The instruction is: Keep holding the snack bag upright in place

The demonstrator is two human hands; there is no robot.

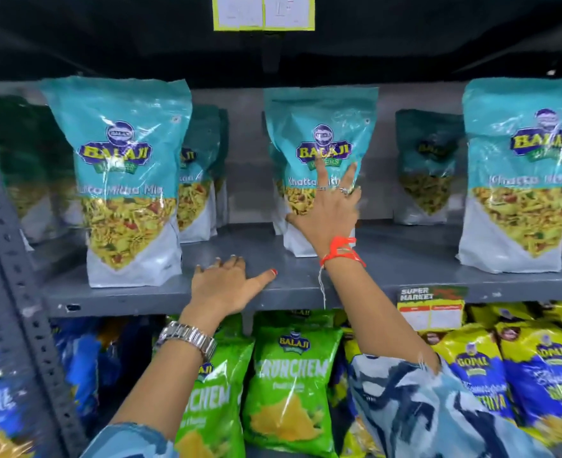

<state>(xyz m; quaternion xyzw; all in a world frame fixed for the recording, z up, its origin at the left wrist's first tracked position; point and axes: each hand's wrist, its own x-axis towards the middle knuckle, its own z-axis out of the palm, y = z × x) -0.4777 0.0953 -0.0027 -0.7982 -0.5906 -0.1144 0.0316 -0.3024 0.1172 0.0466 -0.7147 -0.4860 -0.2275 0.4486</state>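
My right hand (329, 209) lies flat with spread, straight fingers against the front of the middle teal Balaji snack pouch (319, 127), which stands upright on the grey metal shelf (273, 289). An orange thread band circles that wrist. My left hand (226, 285) rests palm down on the shelf's front edge, fingers loosely extended, holding nothing; a silver watch sits on its wrist. It lies between the middle pouch and the left teal pouch (121, 173).
Another teal pouch (517, 173) stands at the right, with more pouches farther back. Below hang green Crunchem bags (289, 385), blue bags at left and yellow-blue bags (537, 375) at right. A perforated grey upright (5, 226) bounds the left side. A price label (430, 309) is fixed to the shelf edge.
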